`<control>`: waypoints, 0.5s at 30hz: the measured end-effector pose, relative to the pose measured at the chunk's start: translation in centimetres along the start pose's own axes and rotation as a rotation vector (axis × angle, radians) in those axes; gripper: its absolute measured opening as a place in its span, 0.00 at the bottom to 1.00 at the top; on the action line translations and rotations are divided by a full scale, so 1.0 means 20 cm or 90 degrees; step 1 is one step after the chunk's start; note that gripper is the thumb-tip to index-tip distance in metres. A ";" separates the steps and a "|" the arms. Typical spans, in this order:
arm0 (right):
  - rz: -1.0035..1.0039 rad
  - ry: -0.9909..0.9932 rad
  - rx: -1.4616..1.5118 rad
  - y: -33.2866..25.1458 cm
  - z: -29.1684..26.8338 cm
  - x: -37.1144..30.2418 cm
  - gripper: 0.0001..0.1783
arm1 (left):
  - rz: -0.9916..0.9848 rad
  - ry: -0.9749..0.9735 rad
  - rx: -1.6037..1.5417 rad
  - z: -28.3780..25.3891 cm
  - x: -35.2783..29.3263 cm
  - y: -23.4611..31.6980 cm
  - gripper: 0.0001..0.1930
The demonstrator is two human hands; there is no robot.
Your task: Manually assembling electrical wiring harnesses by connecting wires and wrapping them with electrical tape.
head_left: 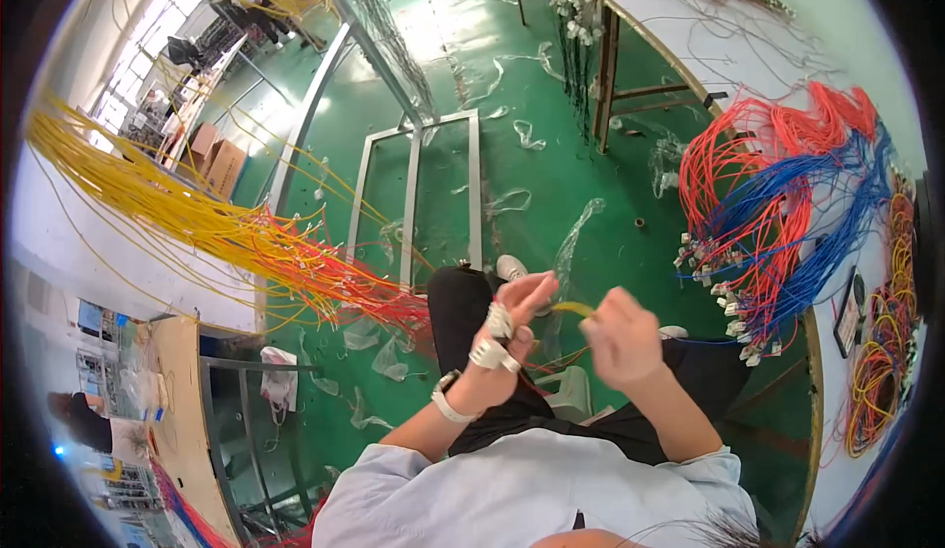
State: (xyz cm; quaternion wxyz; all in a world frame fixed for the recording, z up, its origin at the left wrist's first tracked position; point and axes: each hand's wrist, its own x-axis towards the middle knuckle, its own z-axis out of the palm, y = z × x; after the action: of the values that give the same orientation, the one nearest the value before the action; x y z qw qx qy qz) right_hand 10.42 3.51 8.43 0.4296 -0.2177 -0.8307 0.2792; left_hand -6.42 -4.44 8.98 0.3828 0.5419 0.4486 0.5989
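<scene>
My right grip (626, 343) is curled narrow around one end of a short yellow strip (571, 308), though blur hides the fingertips. The strip spans the gap to my left grip (514, 336), whose fingers are stretched out; I cannot tell whether they pinch it. White wraps (489, 354) circle my left grip, and a white band (453, 405) sits on the wrist behind it. Below both grips are my dark trousers (458, 312). Just left of my left grip hang red wires (364, 292), and beyond them yellow wires (167, 193) in a thick bundle. Well right of my right grip, red and blue wires (778, 203) drape over a white tabletop (832, 400). Ahead of both grips, a metal frame (411, 193) stands on the green floor (610, 253), among clear plastic scraps (581, 228).
</scene>
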 end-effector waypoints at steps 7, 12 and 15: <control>0.042 -0.159 0.208 -0.05 0.09 0.03 0.16 | 0.155 0.141 0.191 0.07 0.00 -0.02 0.19; 0.297 -0.197 0.630 0.28 0.15 0.30 0.35 | 0.090 0.161 -0.138 0.14 -0.12 -0.14 0.21; 0.486 -0.518 0.895 0.15 0.26 0.58 0.37 | -0.078 0.145 -0.301 0.30 -0.19 -0.34 0.16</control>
State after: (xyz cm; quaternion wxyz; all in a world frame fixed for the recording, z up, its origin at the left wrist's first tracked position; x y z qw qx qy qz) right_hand 0.20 11.35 10.91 0.0139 -0.0499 -0.4268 0.9028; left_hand -0.17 -5.19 1.48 0.4812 0.3386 0.3681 0.7200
